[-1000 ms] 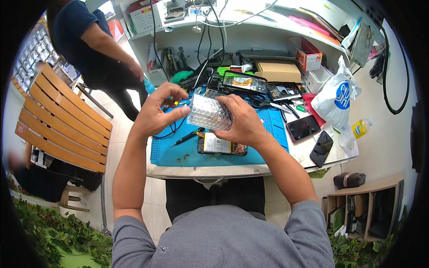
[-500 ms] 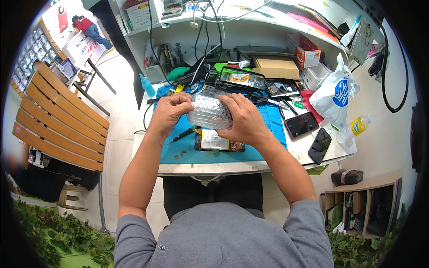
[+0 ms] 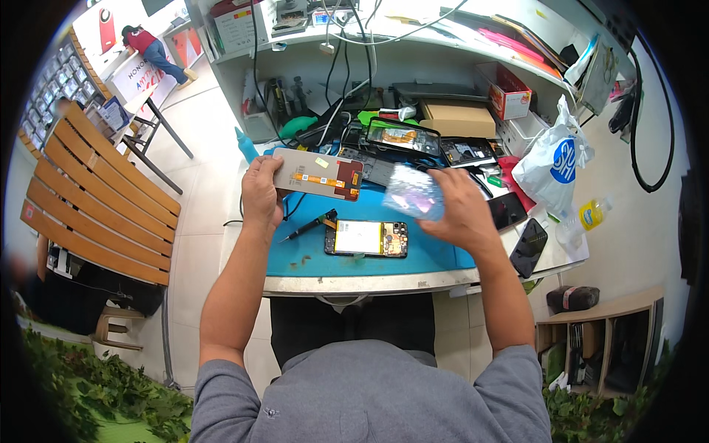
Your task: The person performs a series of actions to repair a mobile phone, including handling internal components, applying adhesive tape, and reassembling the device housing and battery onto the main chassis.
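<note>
Left hand (image 3: 262, 190): pinching the grey panel (image 3: 319, 174), over the blue mat (image 3: 295, 258)
Right hand (image 3: 464, 210): fingers curled on bubble wrap (image 3: 413, 196)
Mat: opened phone (image 3: 365, 238), pen-shaped tool (image 3: 307, 226)
Far side (crowded): phone frame (image 3: 403, 137), cardboard box (image 3: 459, 118)

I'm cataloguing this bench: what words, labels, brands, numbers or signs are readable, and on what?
Wording located, not copied out:
White bag: white letters on blue, readable.
White counter, upper left: large dark and red lettering, partly readable.
Bottle: yellow label, print too small.
Red-and-white box: print too small.
Screen panel in the left hand: marks too small.
</note>
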Demonstrator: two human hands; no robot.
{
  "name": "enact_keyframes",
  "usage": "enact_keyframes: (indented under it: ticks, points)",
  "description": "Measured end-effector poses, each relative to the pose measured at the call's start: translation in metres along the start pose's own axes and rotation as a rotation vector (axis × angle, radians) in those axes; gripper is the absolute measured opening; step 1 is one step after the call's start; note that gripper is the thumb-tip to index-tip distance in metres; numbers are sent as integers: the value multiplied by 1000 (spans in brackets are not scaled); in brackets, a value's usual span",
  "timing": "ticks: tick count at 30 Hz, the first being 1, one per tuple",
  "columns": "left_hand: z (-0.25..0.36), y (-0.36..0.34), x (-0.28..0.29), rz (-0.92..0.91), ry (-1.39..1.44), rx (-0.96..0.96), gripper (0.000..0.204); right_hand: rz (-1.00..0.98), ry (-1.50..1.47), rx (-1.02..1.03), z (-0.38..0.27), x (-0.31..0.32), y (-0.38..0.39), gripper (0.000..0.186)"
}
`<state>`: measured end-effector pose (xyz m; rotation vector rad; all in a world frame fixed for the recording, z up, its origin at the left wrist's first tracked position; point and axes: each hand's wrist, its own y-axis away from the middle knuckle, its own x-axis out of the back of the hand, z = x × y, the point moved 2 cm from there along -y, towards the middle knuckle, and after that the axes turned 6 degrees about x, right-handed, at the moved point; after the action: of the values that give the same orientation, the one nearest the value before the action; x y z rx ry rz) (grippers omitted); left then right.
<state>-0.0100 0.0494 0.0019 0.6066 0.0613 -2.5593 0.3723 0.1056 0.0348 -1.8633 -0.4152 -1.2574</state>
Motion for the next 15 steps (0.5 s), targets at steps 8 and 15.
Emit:
enact_keyframes:
  ticks: [8, 15]
  points:
    - [-6, -5, -10, -84, -51, 25, 23, 94, 136, -230, 65, 45, 28, 112]
    - [8, 7, -53, -383, -220, 30, 34, -108, -1029, -253, -21, 8, -39, 66]
